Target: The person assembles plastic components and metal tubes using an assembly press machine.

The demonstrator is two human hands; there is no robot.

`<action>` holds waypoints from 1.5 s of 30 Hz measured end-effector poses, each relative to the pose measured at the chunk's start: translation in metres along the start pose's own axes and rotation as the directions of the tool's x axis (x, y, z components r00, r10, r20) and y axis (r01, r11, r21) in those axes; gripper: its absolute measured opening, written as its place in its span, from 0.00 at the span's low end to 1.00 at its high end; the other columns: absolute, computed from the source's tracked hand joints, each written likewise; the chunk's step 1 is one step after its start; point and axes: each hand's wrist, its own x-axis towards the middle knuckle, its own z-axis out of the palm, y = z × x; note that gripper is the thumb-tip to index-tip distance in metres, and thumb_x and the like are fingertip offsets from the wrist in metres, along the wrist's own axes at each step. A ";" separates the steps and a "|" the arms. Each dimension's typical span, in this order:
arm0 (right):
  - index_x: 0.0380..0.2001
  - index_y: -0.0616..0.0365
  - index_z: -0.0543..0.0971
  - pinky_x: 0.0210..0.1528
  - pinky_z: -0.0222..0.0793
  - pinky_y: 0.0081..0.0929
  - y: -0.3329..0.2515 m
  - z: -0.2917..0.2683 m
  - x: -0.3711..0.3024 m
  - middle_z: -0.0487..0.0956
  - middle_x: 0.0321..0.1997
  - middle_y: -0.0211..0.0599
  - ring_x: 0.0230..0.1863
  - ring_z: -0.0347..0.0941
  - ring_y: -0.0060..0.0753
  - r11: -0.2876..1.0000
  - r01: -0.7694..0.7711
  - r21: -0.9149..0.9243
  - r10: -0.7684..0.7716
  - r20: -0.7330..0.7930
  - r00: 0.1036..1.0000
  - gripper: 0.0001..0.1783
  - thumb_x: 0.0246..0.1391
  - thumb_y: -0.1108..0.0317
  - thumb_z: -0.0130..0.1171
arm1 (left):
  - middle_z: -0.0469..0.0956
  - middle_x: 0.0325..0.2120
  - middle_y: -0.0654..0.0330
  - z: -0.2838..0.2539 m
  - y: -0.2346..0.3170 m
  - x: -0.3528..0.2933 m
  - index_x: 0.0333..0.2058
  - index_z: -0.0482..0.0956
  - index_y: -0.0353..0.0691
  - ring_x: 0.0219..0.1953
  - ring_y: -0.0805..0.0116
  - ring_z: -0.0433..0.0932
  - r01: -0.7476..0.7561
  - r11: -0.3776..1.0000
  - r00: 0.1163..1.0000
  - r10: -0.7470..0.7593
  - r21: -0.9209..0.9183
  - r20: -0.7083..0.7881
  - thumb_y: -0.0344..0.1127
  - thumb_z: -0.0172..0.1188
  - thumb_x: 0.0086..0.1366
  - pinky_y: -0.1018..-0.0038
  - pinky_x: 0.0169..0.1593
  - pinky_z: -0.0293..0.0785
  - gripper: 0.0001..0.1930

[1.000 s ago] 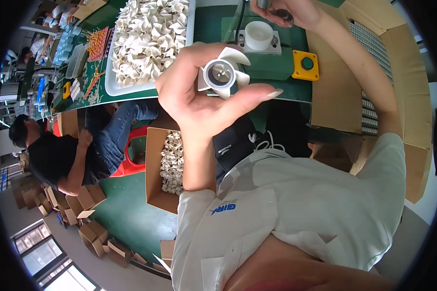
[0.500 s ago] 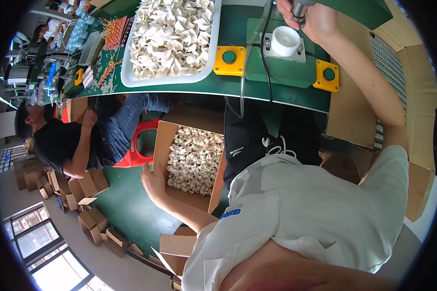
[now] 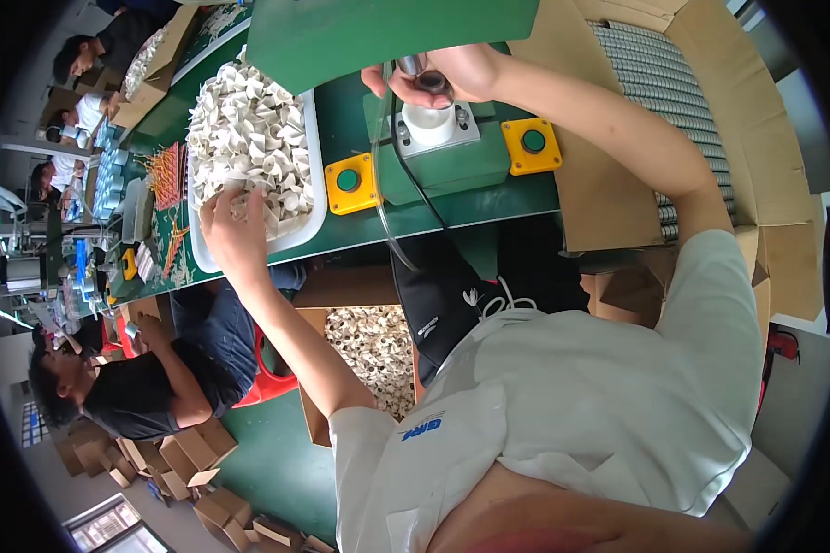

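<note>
My left hand [image 3: 238,238] reaches into a white tray [image 3: 320,166] heaped with white curved plastic parts [image 3: 254,129]. Its fingers are apart among the parts at the tray's near edge. My right hand [image 3: 466,72] is closed around a small metal cylinder with a dark round opening [image 3: 432,84]. The cylinder is just above a white round holder [image 3: 429,125] on a metal plate; whether they touch I cannot tell. A metal press rod [image 3: 410,64] comes down beside my right fingers, partly hidden by them and the green machine cover.
Yellow boxes with green buttons, one left [image 3: 351,184] and one right [image 3: 529,147], flank the green base. A cable [image 3: 415,184] and clear tube hang over the table edge. A carton [image 3: 609,198] of metal cylinders stands right. A box of white parts [image 3: 369,355] is below; a co-worker [image 3: 138,378] sits left.
My left hand has risen from beside the lower box into the white tray. My right hand has come down over the white holder, with a metal cylinder now visible. The view has shifted.
</note>
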 end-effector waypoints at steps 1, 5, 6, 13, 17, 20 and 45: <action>0.31 0.58 0.75 0.11 0.46 0.19 0.004 -0.001 0.001 0.69 0.14 0.34 0.08 0.55 0.23 0.992 0.033 -0.121 -0.036 -0.020 0.999 0.26 0.66 0.45 0.43 | 0.78 0.40 0.54 0.006 -0.004 0.000 0.37 0.83 0.34 0.33 0.64 0.78 -0.026 0.999 1.000 0.026 0.025 -0.007 0.31 0.69 0.57 0.74 0.36 0.77 0.11; 0.33 0.56 0.75 0.12 0.48 0.19 0.012 -0.004 0.007 0.72 0.16 0.37 0.10 0.57 0.24 0.965 -0.076 0.251 0.126 -0.190 0.974 0.23 0.65 0.47 0.45 | 0.78 0.40 0.55 0.006 0.008 -0.006 0.35 0.82 0.34 0.34 0.64 0.78 0.085 0.988 0.996 -0.087 -0.130 -0.011 0.32 0.70 0.57 0.75 0.36 0.78 0.10; 0.34 0.55 0.76 0.12 0.48 0.19 0.014 -0.005 0.006 0.72 0.17 0.38 0.10 0.58 0.25 0.924 -0.095 0.371 0.189 -0.228 0.955 0.22 0.65 0.47 0.45 | 0.78 0.40 0.55 0.006 0.009 -0.008 0.35 0.82 0.34 0.35 0.64 0.79 0.124 0.976 0.992 -0.128 -0.179 -0.010 0.32 0.70 0.56 0.75 0.36 0.79 0.10; 0.36 0.52 0.76 0.14 0.52 0.19 0.014 -0.020 0.009 0.76 0.22 0.39 0.15 0.65 0.25 0.915 -0.167 0.367 0.133 0.118 0.984 0.19 0.64 0.49 0.46 | 0.77 0.40 0.56 0.008 -0.004 -0.016 0.33 0.81 0.34 0.35 0.66 0.78 0.031 0.991 0.974 -0.059 -0.133 -0.219 0.31 0.69 0.59 0.76 0.36 0.80 0.07; 0.36 0.53 0.76 0.15 0.53 0.19 -0.007 -0.011 0.005 0.77 0.24 0.39 0.17 0.67 0.25 0.964 -0.137 0.229 0.135 0.026 0.991 0.23 0.66 0.46 0.42 | 0.77 0.39 0.56 0.010 -0.003 -0.015 0.35 0.81 0.35 0.35 0.67 0.78 -0.013 0.988 0.945 -0.039 -0.154 -0.324 0.29 0.67 0.61 0.76 0.36 0.80 0.06; 0.28 0.55 0.76 0.17 0.58 0.19 -0.052 0.002 -0.010 0.77 0.24 0.36 0.19 0.70 0.23 0.995 -0.058 0.080 0.060 -0.029 0.998 0.29 0.64 0.41 0.41 | 0.77 0.40 0.56 0.010 0.035 -0.011 0.38 0.79 0.36 0.36 0.67 0.78 -0.008 0.946 0.922 -0.118 -0.324 -0.368 0.28 0.65 0.62 0.76 0.38 0.80 0.07; 0.31 0.59 0.79 0.25 0.64 0.21 -0.032 -0.091 -0.065 0.76 0.23 0.33 0.21 0.68 0.27 0.739 -0.388 -0.552 0.276 -0.277 0.920 0.31 0.70 0.43 0.38 | 0.79 0.38 0.57 0.070 0.192 -0.001 0.41 0.83 0.39 0.36 0.61 0.75 -0.250 0.809 0.952 0.307 -0.532 0.019 0.32 0.70 0.54 0.71 0.39 0.74 0.15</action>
